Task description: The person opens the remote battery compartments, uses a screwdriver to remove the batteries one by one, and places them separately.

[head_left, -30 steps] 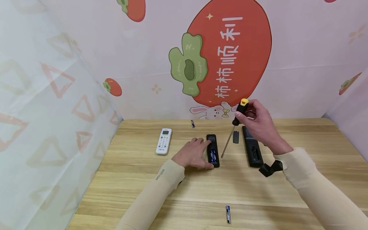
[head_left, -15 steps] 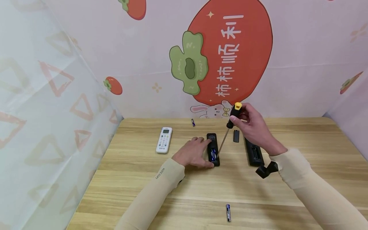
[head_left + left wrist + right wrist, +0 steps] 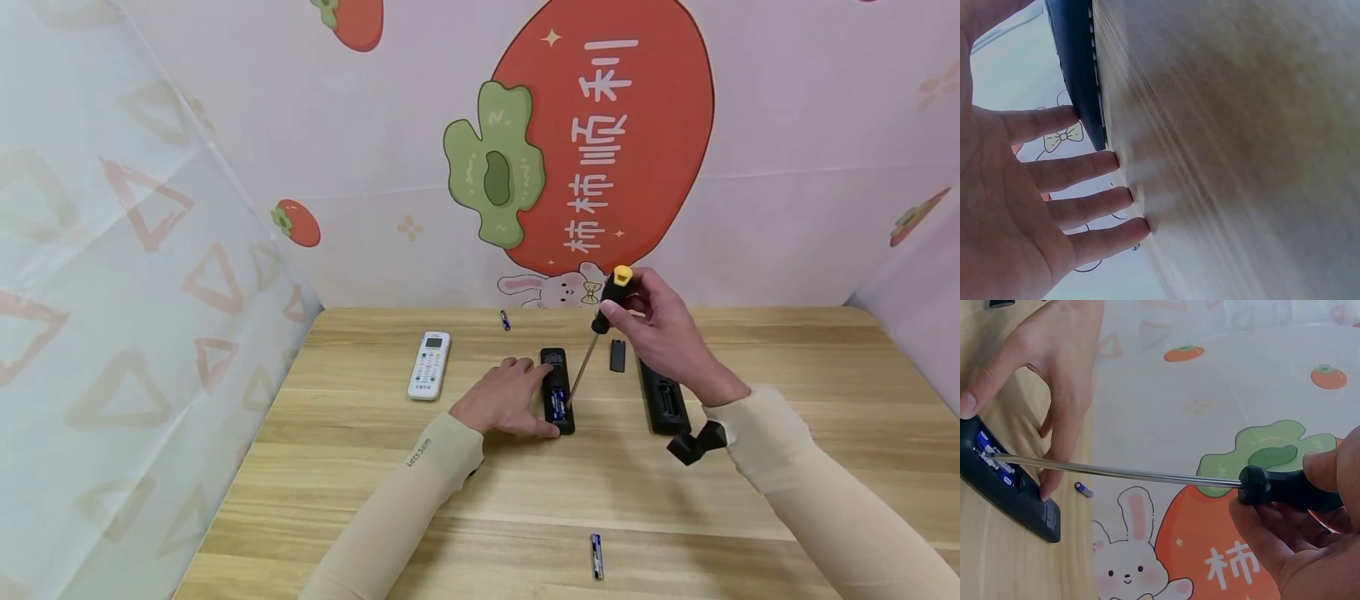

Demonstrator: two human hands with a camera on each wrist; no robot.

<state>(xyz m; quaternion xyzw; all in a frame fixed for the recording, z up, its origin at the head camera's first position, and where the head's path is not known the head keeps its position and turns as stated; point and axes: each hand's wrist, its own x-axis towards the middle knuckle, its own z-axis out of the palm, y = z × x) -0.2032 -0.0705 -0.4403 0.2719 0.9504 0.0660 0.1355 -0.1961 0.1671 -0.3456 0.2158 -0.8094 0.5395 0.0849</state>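
Two hands work near the middle of the table (image 3: 360, 467) in the head view. The left hand (image 3: 504, 400) lies flat with fingers straight, pressing against the left side of a small black remote (image 3: 556, 390) whose battery bay is uncovered, a blue battery (image 3: 557, 405) showing inside. The right hand (image 3: 663, 333) has its fingers curled round the black-and-yellow handle of a screwdriver (image 3: 600, 329), whose shaft slants down to the bay. A loose cover (image 3: 617, 355) and a longer black remote (image 3: 662, 396) lie just right of it, a white remote (image 3: 428, 365) to the left, one small battery (image 3: 505, 320) near the far edge and another (image 3: 596, 556) near the front edge.

From the left wrist, the straight fingers (image 3: 1079, 169) rest on the wood, the topmost touching the black remote (image 3: 1075, 69).

From the right wrist, the screwdriver (image 3: 1147, 475) tip sits on the battery (image 3: 991, 459) in the remote (image 3: 1016, 494), with the left hand (image 3: 1054, 369) steadying it.
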